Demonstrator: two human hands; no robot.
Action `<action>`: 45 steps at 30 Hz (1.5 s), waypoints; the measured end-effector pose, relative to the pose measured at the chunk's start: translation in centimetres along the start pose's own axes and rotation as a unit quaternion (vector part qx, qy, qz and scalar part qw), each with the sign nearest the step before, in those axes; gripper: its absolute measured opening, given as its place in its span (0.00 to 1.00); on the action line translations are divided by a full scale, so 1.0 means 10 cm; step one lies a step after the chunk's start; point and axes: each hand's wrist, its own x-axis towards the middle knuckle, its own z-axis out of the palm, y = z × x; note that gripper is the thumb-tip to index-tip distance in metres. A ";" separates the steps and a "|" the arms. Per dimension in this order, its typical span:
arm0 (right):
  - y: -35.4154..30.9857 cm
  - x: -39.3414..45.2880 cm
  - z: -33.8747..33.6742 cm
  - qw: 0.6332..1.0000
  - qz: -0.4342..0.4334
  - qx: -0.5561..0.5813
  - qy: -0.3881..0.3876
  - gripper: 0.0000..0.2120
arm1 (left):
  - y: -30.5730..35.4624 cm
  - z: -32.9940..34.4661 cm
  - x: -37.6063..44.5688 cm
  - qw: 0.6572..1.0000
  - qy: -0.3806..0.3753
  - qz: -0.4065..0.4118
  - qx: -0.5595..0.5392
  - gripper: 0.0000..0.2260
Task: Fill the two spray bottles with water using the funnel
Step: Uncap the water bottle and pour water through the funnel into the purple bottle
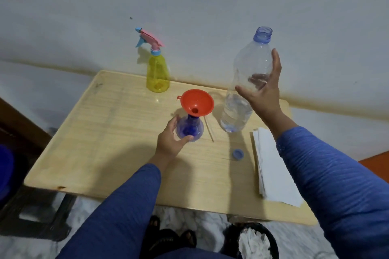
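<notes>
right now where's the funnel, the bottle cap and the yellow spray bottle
funnel (197, 102): head view, on the inside of its orange bowl
bottle cap (238, 154): head view, on its blue top
yellow spray bottle (158, 75): head view, on its yellow body

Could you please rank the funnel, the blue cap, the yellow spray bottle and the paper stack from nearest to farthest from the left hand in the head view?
From the left hand:
1. Funnel, just above it, in the blue bottle's neck.
2. Blue cap, to its right on the table.
3. Yellow spray bottle, at the far edge.
4. Paper stack, at the right edge.
</notes>
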 end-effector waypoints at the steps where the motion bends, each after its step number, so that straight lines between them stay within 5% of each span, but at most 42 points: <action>1: -0.03 0.02 0.01 1.000 -0.006 -0.004 -0.013 0.52 | -0.02 0.01 0.00 1.000 0.000 0.004 0.002 0.36; 8: -0.15 0.13 -0.01 0.995 -0.002 -0.023 -0.101 0.50 | -0.03 0.02 0.01 1.000 -0.005 0.004 -0.016 0.32; 17: -0.06 0.12 0.05 0.999 -0.013 0.013 -0.045 0.56 | -0.04 0.04 0.01 1.000 -0.004 -0.002 -0.015 0.32; 24: -0.22 0.22 0.00 0.989 -0.010 -0.028 -0.145 0.54 | 0.00 0.03 -0.01 1.000 -0.005 -0.011 -0.021 0.32; 32: -0.51 0.25 -0.29 0.931 -0.076 -0.207 -0.290 0.53 | 0.09 0.00 -0.05 0.999 -0.018 -0.025 -0.034 0.31; 45: -0.35 0.13 -0.48 0.881 -0.067 -0.319 -0.343 0.48 | 0.08 0.01 -0.03 0.998 -0.016 -0.060 -0.025 0.33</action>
